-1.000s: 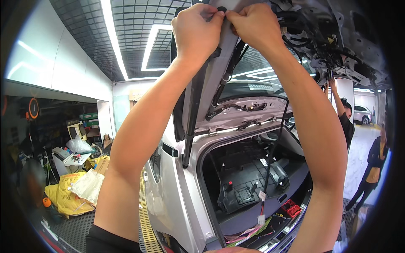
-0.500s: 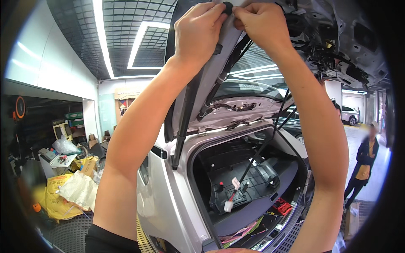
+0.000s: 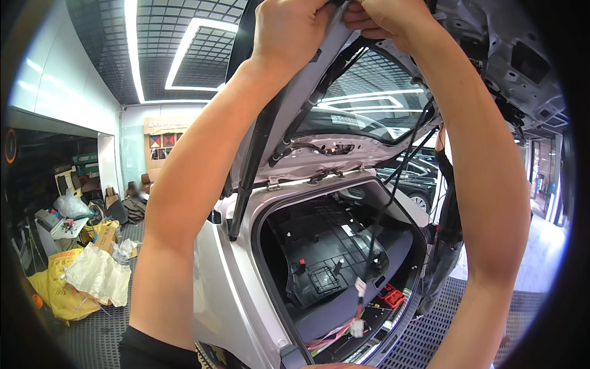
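Both my arms reach up to the inner frame of a raised car tailgate (image 3: 335, 46). My left hand (image 3: 292, 31) is closed at the frame's edge, its fingertips partly cut off by the top of the picture. Close beside it, my right hand (image 3: 393, 18) has its fingers curled and pinched together against the same frame. A small dark piece shows between the two hands, too cut off to make out. Below them runs a black gas strut (image 3: 255, 163). A dark cable with a white connector (image 3: 357, 328) dangles in front of the boot opening.
Inside the boot lie a black plastic trim panel (image 3: 332, 258) and a red tool case (image 3: 391, 296). Another person (image 3: 437, 270) stands partly behind my right forearm. Yellow sacks (image 3: 55, 289) and clutter fill the left side. A dark car (image 3: 409, 178) is parked beyond.
My view has shifted, and both hands sit higher, partly out of the picture. The round black piece between them is now mostly cut off. The connector swung lower right; another person is now close on the right.
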{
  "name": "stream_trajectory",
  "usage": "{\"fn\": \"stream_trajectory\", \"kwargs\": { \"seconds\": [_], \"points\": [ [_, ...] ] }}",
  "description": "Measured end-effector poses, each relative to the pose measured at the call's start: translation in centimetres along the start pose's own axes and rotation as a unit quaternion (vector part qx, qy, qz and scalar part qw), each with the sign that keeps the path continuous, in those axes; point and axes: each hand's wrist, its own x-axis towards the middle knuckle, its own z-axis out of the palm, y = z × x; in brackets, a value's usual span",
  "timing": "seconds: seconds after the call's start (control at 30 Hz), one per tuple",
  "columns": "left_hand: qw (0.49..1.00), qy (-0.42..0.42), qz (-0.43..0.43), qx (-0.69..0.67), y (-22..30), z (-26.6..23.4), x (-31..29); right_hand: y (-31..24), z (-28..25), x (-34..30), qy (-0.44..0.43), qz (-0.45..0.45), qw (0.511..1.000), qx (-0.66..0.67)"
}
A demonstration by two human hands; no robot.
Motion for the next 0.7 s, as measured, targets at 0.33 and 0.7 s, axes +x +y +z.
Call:
{"fn": "stream_trajectory", "kwargs": {
  "seconds": [0.33,0.7],
  "points": [
    [0.987,-0.021,-0.159,0.011,2.3,-0.7,0.6,-1.7,0.8,0.5,0.133,-0.167,0.904,-0.371],
    [0.989,0.036,-0.125,0.072,1.5,1.8,-1.0,-2.2,0.5,-1.0,0.100,-0.272,0.813,-0.506]
  ]
}}
